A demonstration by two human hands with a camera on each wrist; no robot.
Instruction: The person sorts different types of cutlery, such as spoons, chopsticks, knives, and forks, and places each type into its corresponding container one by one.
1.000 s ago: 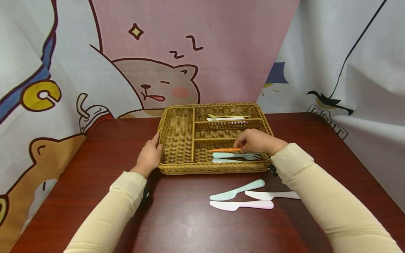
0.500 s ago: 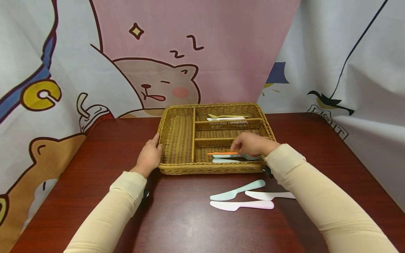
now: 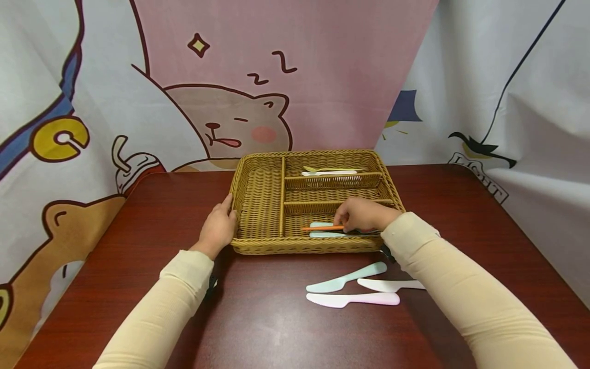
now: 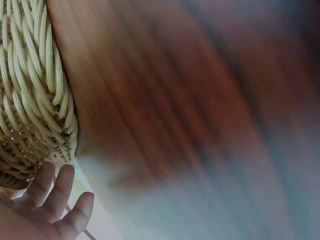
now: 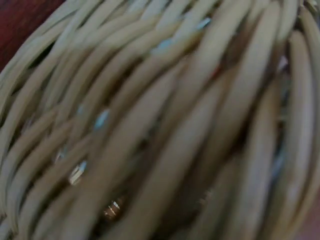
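A woven wicker cutlery tray (image 3: 259, 200) with compartments stands on the table. My left hand (image 3: 217, 228) rests against its left side; in the left wrist view the fingers (image 4: 59, 192) lie loosely extended at the woven wall. Inside the front right compartment, my right hand (image 3: 361, 214) pinches a slim orange piece of cutlery (image 3: 320, 228) between thumb and fingers. Its right end is hidden by the hand. Beneath it lie a pale blue fork (image 3: 318, 224), its tines covered by the hand, and another pale blue utensil (image 3: 327, 234) along the front wall.
On the table in front of the tray lie a mint knife (image 3: 345, 278), a white knife (image 3: 387, 285) partly under the right sleeve, and a pink knife (image 3: 352, 299). The back compartment holds a yellow utensil (image 3: 336, 169) and a white one (image 3: 329, 173). A printed curtain (image 3: 341, 77) hangs behind.
My right hand has come left and toward the front wall, lowering the orange utensil over the pale blue fork. My left hand stays at the tray's side.
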